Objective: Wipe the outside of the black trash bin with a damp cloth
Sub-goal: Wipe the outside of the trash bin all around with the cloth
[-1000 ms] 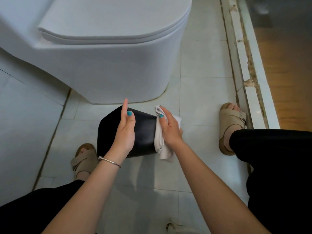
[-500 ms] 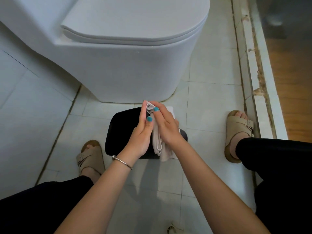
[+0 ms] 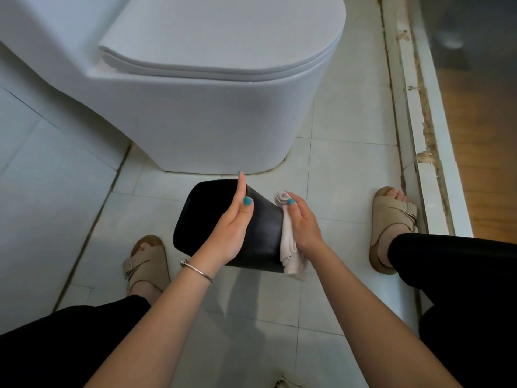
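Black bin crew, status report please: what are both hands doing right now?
Left hand flat against black plastic trash bin, steadying it. Right hand presses white cloth on bin's side. Bin tipped, in front of white toilet. Nothing in the way.

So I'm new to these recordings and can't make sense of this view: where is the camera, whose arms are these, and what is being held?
There is no machine here. The camera sits on a person's head and looks forward and down, so the two arms reaching in from the bottom are that person's own. They appear to crouch on a tiled bathroom floor, with a sandal on each foot and a white toilet just ahead.

Between the hands is a black bin, tilted on its side. The left hand, with a bracelet at the wrist, rests flat on the bin with straight fingers and steadies it. The right hand presses a white cloth against the bin's outer wall, with the thumb over the cloth's top end. Whether the cloth is damp cannot be seen.
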Demonstrator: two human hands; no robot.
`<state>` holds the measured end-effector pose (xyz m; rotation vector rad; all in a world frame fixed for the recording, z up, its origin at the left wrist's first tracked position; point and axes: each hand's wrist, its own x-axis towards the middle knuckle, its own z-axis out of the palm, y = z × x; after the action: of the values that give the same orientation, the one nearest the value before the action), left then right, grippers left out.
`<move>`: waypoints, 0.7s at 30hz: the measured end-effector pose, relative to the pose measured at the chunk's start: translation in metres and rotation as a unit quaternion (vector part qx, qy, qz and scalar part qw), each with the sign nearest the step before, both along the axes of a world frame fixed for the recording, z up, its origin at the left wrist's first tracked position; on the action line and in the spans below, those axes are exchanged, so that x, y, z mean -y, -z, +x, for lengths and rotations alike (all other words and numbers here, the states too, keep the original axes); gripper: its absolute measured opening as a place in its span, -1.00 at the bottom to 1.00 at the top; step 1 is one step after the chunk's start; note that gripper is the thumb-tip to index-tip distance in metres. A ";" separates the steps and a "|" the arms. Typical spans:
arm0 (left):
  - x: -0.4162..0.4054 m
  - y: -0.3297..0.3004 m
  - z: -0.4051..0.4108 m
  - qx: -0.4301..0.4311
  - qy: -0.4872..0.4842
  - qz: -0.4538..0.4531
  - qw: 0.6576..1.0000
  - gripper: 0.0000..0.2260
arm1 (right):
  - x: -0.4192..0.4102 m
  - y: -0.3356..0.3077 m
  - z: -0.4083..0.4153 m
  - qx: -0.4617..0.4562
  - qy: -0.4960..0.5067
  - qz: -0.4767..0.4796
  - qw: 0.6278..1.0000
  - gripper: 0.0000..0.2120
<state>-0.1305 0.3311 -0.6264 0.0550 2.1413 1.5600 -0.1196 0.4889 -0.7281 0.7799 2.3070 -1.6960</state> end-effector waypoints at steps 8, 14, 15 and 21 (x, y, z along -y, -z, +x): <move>0.007 0.002 0.005 -0.004 -0.005 -0.015 1.000 -0.51 | 0.010 -0.023 0.009 0.024 0.056 0.002 0.998 -0.71; 0.009 0.002 0.010 -0.013 -0.033 0.001 0.999 -0.51 | 0.065 -0.079 -0.006 -0.159 -0.035 0.025 0.986 -0.71; 0.008 0.003 0.008 -0.012 -0.037 0.016 0.999 -0.51 | 0.072 -0.085 -0.007 -0.173 -0.038 0.024 0.984 -0.71; 0.010 0.003 0.007 -0.007 -0.024 -0.008 1.000 -0.50 | 0.073 -0.087 0.002 -0.175 -0.064 0.012 0.982 -0.65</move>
<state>-0.1239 0.3211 -0.6295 0.0100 2.1805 1.5741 -0.1177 0.4154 -0.6414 0.3462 2.5391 -1.8756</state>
